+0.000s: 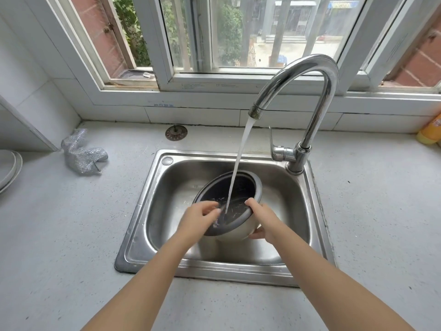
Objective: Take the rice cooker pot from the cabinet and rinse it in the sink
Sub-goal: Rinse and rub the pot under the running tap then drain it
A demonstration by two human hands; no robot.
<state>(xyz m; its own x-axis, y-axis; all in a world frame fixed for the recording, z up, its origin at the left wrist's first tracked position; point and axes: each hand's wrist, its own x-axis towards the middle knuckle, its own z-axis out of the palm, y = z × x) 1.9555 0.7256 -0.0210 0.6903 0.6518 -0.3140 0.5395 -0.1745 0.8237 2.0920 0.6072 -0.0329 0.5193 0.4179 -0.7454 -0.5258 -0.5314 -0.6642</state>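
The rice cooker pot (241,187), dark inside and pale grey outside, is tilted toward me inside the steel sink (143,211). A stream of water from the chrome faucet (317,91) falls into the pot. My right hand (261,219) grips the pot's near right rim, thumb over the edge and fingers under the outside wall. My left hand (198,219) is at the near left rim with its fingers reaching inside the pot; it is motion-blurred.
A silvery scouring cloth (82,152) lies on the counter left of the sink. A sink strainer (176,133) rests by the back wall. White plates (8,170) sit at the far left, a yellow bottle (430,131) at the far right. The faucet lever (272,142) points up.
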